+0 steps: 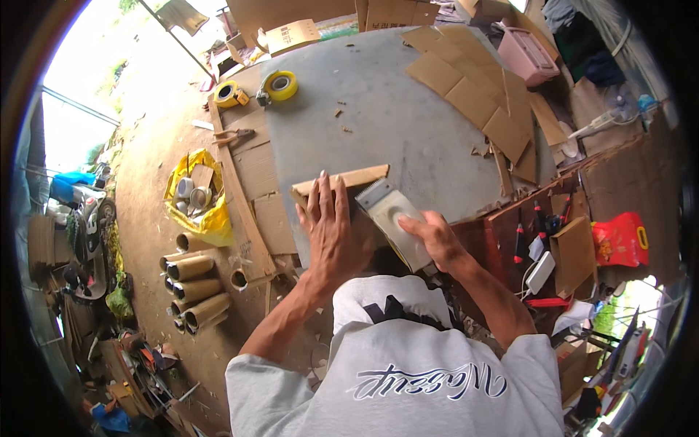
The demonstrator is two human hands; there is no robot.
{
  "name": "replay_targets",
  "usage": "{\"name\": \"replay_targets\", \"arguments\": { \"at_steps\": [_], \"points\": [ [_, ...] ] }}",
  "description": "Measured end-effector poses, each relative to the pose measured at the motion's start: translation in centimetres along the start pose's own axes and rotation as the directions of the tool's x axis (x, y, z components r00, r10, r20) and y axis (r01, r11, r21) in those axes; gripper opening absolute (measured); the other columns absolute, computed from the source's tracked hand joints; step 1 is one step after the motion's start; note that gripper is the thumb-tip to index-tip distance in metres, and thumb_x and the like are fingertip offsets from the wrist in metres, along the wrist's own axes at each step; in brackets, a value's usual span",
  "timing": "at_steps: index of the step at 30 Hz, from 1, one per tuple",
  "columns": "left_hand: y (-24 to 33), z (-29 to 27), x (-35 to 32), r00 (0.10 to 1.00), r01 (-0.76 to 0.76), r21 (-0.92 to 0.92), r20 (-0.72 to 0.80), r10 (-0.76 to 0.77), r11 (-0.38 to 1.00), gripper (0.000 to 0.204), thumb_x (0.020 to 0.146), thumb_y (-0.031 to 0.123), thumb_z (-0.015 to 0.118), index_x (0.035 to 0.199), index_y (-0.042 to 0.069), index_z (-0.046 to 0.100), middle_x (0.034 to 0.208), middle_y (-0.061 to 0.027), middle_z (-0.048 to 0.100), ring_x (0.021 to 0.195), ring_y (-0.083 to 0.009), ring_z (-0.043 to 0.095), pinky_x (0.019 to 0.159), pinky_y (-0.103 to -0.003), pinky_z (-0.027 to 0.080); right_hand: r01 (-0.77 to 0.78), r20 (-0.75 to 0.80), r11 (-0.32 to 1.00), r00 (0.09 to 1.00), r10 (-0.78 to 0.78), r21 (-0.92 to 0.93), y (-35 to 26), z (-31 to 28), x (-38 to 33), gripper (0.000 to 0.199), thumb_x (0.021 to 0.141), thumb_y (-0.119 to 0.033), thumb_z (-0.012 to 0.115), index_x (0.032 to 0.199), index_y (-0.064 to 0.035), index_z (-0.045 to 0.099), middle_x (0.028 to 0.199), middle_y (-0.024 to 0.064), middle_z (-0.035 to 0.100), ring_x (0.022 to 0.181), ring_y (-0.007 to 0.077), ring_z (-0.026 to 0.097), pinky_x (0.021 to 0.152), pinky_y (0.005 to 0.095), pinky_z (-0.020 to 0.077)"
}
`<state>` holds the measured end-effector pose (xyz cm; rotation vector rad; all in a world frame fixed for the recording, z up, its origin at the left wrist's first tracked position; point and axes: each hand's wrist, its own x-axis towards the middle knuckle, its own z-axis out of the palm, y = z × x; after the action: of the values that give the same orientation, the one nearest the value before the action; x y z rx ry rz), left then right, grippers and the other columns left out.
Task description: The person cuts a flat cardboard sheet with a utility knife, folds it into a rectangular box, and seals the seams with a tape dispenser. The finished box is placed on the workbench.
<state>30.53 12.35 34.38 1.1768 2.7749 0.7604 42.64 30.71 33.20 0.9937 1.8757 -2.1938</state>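
Head view: a person is standing at the near edge of a grey counter [378, 109], looking down on both hands.
Left hand [331, 229]: lying flat with fingers spread, pressing down on a cardboard strip [357, 178] near the counter's near edge; not closed around anything.
Right hand [435, 237]: gripping the near end of a wide metal blade tool [393, 218], with fingers curled around it.
Tool: lying tilted, its toothed end touching the strip just right of the left hand.
Hands: sitting apart, with the tool between them.
Far left corner: two yellow tape rolls [280, 85] are sitting side by side.
Far right side: flat cardboard pieces [473, 91] are lying overlapped, reaching the right edge.
Floor, left: a yellow bag [211, 222] is holding rolls, and cardboard tubes [193, 288] are lying stacked near it.
Right of counter: a red bag [619, 240] is sitting beside a cardboard box.
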Motion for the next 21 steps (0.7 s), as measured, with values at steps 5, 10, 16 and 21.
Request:
{"name": "replay_targets", "arguments": {
  "at_steps": [5,10,16,21],
  "points": [
    [-0.3,3.3,-0.1,0.992,-0.024,0.097,-0.122,0.036,0.995,0.101,0.071,0.023,0.077,0.156,-0.005,0.031,0.161,-0.0238,0.035,0.152,-0.0410,0.029,0.115,-0.073,0.021,0.252,-0.013,0.967,0.968,-0.252,-0.028,2.8,0.3,-1.3,0.060,0.093,-0.050,0.064,0.091,0.0099,0.065,0.075,0.0068,0.067,0.069,0.0129,0.058,0.065,0.0331,0.0501],
    [-0.3,4.6,-0.3,0.974,-0.073,0.081,-0.208,0.089,0.994,0.092,0.071,0.020,0.079,0.150,-0.005,0.041,0.159,-0.0224,0.039,0.150,-0.0400,0.032,0.119,-0.063,0.025,0.208,-0.042,0.974,0.978,-0.205,0.089,6.2,-0.3,-3.1,0.056,0.093,-0.048,0.065,0.091,0.0082,0.065,0.071,0.0036,0.062,0.066,0.0091,0.052,0.060,0.0309,0.0469],
    [0.8,4.0,-0.7,0.982,-0.058,0.084,-0.173,0.072,0.995,0.090,0.068,0.014,0.088,0.146,-0.005,0.046,0.156,-0.0218,0.043,0.147,-0.0399,0.036,0.125,-0.048,0.029,0.191,-0.025,0.971,0.982,-0.189,0.141,6.8,-1.7,-8.0,0.047,0.095,-0.042,0.065,0.092,0.0053,0.065,0.074,-0.0007,0.059,0.068,0.0064,0.048,0.060,0.0279,0.0434],
    [0.9,4.2,-0.3,0.983,-0.078,0.069,-0.162,0.088,0.995,0.093,0.067,0.015,0.088,0.147,-0.005,0.045,0.157,-0.0213,0.041,0.149,-0.0395,0.033,0.125,-0.047,0.029,0.128,0.027,0.978,0.991,-0.134,0.167,9.8,-3.3,-8.2,0.043,0.098,-0.040,0.062,0.097,0.0033,0.067,0.082,-0.0003,0.062,0.075,0.0075,0.052,0.067,0.0274,0.0451]
  ]
}}
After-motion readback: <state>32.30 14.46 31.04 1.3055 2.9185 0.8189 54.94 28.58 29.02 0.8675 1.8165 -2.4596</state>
